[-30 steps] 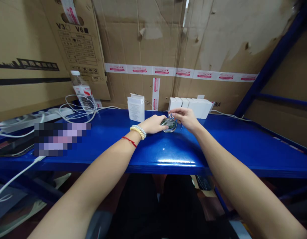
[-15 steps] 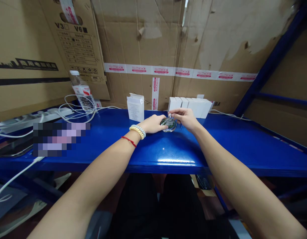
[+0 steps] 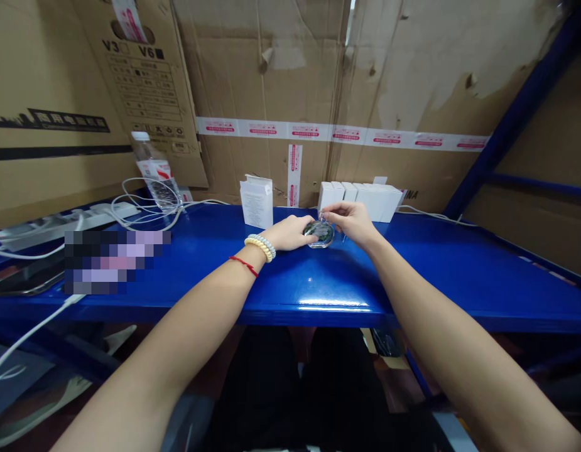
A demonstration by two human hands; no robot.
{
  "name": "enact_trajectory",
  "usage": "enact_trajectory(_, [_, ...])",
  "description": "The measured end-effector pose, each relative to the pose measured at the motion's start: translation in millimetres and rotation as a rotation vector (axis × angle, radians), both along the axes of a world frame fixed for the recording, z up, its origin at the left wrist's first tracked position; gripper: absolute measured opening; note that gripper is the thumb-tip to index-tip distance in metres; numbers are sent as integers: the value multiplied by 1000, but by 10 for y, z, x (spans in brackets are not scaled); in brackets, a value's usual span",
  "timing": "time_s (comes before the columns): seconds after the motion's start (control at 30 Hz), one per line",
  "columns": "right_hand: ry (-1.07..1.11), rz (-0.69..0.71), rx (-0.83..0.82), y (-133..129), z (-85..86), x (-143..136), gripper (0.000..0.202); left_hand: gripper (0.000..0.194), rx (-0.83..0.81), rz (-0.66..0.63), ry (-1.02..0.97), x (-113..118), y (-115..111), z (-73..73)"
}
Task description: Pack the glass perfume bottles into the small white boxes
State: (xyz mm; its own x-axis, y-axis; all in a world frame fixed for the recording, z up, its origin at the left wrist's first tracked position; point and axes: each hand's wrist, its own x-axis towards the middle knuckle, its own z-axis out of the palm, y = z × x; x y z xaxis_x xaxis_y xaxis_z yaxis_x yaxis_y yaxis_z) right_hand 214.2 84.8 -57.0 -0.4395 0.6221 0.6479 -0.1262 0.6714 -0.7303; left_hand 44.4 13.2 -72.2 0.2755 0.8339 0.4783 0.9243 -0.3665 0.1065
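Note:
A round, clear glass perfume bottle (image 3: 321, 235) with a dark greenish middle rests on the blue table (image 3: 271, 282). My left hand (image 3: 293, 233) grips it from the left, thumb across its front. From the right, my right hand (image 3: 349, 221) has its thumb and forefinger pinched at the bottle's small neck. Those fingers partly hide the neck, and I cannot make out its top. Behind the left hand an upright white carton (image 3: 257, 204) stands with its top flap raised. A row of small white boxes (image 3: 377, 202) stands behind the right hand.
At the left are a tilted water bottle (image 3: 156, 176), a looped white cable (image 3: 125, 210) and a power strip (image 3: 102, 216). A blurred-out phone-like item (image 3: 31, 279) lies near the front left edge. Cardboard (image 3: 252, 75) walls the back; a blue frame post (image 3: 521, 107) rises at right.
Both hands stay at the perfume bottle. The right fingertips have shifted very slightly at its neck; the view has moved a little.

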Motion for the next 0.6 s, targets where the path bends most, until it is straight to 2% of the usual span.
enact_trajectory(0.2, [21, -17, 8, 3, 4, -3, 26, 38, 5, -7, -4, -9, 1, -3])
enact_trajectory(0.4, [-29, -7, 47, 6, -11, 19, 39, 39, 3, -5, -12, -10, 2, -14])
enact_trajectory(0.53, [-105, -57, 51, 18, 8, 37, 30, 38, -6, -17, -37, -25, 14, -20])
enact_trajectory(0.6, [-133, -87, 21, 19, 23, 43, 33, 38, -9, -19, -41, -30, 13, -19])
